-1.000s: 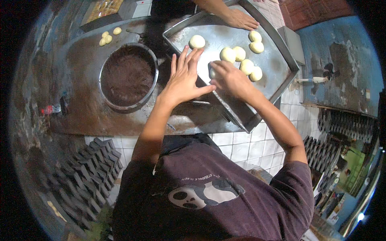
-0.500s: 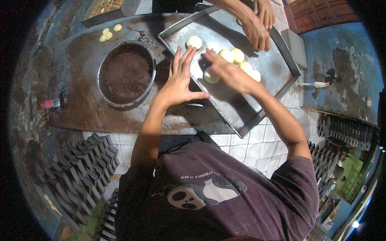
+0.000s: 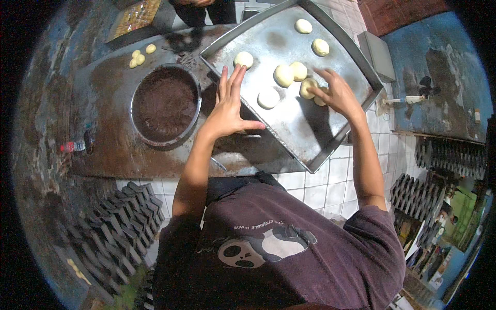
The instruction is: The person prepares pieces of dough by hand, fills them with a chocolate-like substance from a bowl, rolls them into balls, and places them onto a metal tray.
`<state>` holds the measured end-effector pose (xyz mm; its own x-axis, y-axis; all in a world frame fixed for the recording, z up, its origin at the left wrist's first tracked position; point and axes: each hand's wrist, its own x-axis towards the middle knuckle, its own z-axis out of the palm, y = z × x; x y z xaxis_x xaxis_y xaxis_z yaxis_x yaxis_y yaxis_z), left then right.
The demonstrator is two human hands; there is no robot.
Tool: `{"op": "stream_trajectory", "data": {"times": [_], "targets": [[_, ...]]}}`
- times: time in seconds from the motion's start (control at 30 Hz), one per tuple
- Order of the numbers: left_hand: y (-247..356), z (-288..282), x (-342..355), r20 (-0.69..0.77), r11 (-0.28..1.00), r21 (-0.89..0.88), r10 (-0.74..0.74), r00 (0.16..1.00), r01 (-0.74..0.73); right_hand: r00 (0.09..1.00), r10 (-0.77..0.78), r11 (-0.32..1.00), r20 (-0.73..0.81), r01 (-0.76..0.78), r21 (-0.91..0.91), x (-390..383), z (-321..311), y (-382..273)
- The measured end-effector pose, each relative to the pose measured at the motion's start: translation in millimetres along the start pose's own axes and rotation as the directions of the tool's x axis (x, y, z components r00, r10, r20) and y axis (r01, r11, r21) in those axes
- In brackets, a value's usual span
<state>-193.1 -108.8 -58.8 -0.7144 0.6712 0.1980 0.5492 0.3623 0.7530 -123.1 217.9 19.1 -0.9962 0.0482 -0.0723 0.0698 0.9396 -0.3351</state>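
Several pale round dough balls sit on a large metal baking tray [image 3: 289, 132]. My left hand [image 3: 230, 111] is open at the tray's left edge, thumb out, its fingertips at a dough ball [image 3: 243, 59] near the corner. Over the right part of the group hovers my right hand [image 3: 338, 95], fingers apart and slightly curved. Its thumb reaches over a dough ball [image 3: 308, 87], and another dough ball [image 3: 320, 100] is partly hidden under the hand. Two touching balls and a single dough ball [image 3: 268, 97] lie between my hands.
A round pan of dark brown filling [image 3: 165, 106] stands left of the tray on the worn table [image 3: 108, 113]. Smaller yellow balls [image 3: 138, 59] lie behind it. Two dough balls [image 3: 304, 26] rest at the tray's far side. A person [image 3: 204, 11] stands across the table.
My right hand has moved right, from over the near single ball to the right-hand pair. The other person's hands have left the tray, where two balls now show at the far side.
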Motion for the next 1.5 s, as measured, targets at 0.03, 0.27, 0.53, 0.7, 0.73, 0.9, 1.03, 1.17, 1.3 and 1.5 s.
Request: {"op": "stream_trajectory", "data": {"times": [0.03,0.27,0.53,0.7,0.73,0.9,1.03,1.17,1.3,1.5], "targets": [[0.9,-1.2,-1.0,-0.01,1.0,-0.008,0.007,1.0,-0.007,0.997,0.057,0.997,0.052,-0.054,-0.054,-10.5,0.1,1.3],[9.5,-7.2,2.1,0.023,0.997,0.073,0.008,1.0,-0.01,0.991,0.099,0.989,-0.087,-0.107,-0.099,-50.0,36.5,11.7],[61.9,-16.1,-32.5,0.104,0.627,-0.748,-0.212,0.972,0.217,0.937,0.135,0.434,0.323,-0.349,0.831,-105.8,-2.4,-101.8],[78.5,-28.9,-48.3,-0.076,0.536,-0.837,-0.319,0.945,0.113,0.943,0.274,0.653,-0.189,-0.038,0.756,-79.7,50.1,-213.1],[77.1,-41.6,-49.6,-0.133,0.53,-0.842,-0.376,0.917,0.095,0.949,0.266,0.651,-0.171,-0.046,0.758,-75.4,54.0,-232.9],[58.7,-108.2,-63.7,-0.394,0.599,-0.8,-0.481,0.783,-0.035,0.892,0.248,0.321,-0.378,0.292,0.901,-42.1,82.4,-318.5],[34.5,-134.3,-80.3,-0.434,0.549,-0.832,-0.554,0.71,-0.081,0.761,0.404,0.451,-0.507,0.317,0.834,-5.2,114.8,-372.2],[-8.1,-169.3,-107.9,-0.193,0.091,-0.981,-0.314,0.929,-0.173,0.901,0.315,0.145,-0.299,0.266,0.953,10.6,118.0,-393.2],[-15.2,-190.9,-116.7,-0.314,0.355,-0.916,-0.349,0.883,-0.186,0.885,0.331,0.253,-0.328,0.252,0.934,20.5,121.9,-419.0],[-35.7,-197.0,-125.3,-0.32,0.373,-0.912,-0.384,0.866,-0.172,0.932,0.274,0.285,-0.237,0.157,0.946,25.5,120.3,-423.1]]}}
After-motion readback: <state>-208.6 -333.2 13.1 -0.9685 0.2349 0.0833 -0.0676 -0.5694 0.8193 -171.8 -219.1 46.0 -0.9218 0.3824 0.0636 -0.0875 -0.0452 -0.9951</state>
